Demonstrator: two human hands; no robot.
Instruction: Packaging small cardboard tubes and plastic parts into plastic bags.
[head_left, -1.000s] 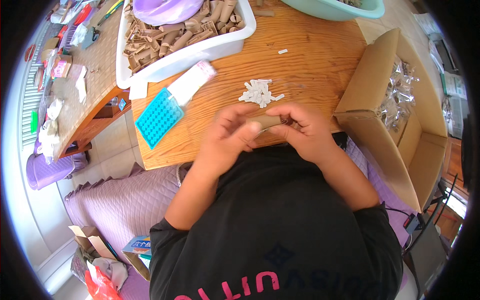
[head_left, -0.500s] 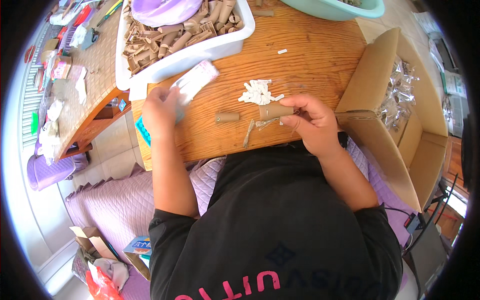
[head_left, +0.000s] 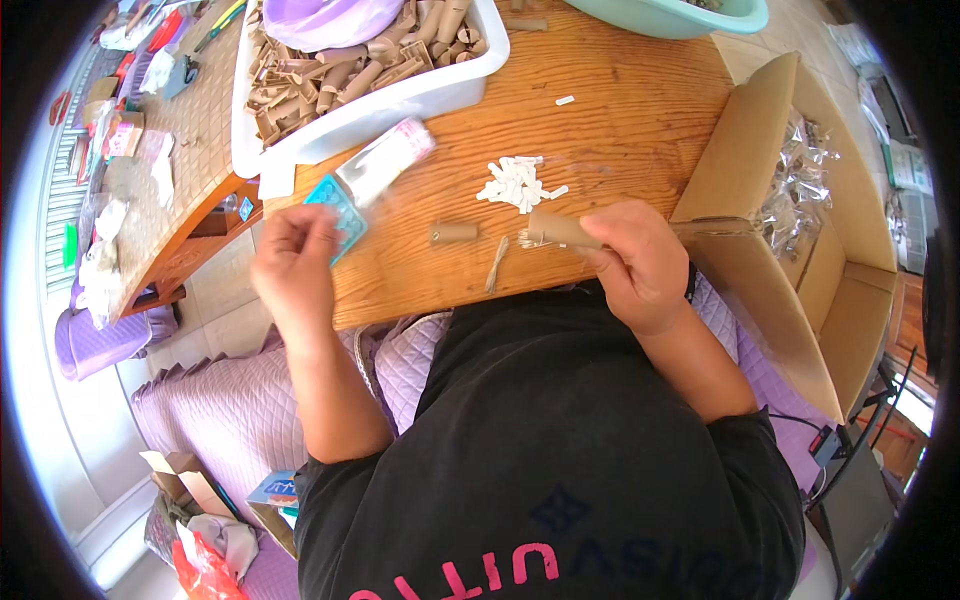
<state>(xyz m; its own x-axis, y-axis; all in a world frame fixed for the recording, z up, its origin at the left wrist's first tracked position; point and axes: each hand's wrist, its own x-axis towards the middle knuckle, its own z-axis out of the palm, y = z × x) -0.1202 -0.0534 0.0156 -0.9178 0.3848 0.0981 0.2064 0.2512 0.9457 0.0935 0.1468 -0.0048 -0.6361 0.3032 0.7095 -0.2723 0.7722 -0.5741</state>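
In my right hand (head_left: 645, 265) a short brown cardboard-like tube (head_left: 562, 230) is gripped, lying almost level above the table. Pale thin strands (head_left: 531, 239) show at its left end; whether they are inside it or beneath cannot be told. My left hand (head_left: 297, 250) has its fingers pinched at the edge of a turquoise moulded piece (head_left: 345, 220); what they hold is unclear. Beyond that lies a clear and white plastic packet (head_left: 388, 160). Between the hands rest another brown tube (head_left: 455, 233) and a small bundle of twine (head_left: 496, 264). Past them is a pile of white slips (head_left: 515, 183).
A white bin (head_left: 390, 125) of brown tube pieces, topped by a purple bowl (head_left: 325, 22), stands at the far left. A pale green basin (head_left: 665, 22) sits at the far edge. To the right is an open cardboard box (head_left: 740, 150) with clear-wrapped goods.
My left hand has drawn back from the packet toward me and left. The turquoise piece now shows more fully, farther up the table. My right hand has turned the tube slightly.
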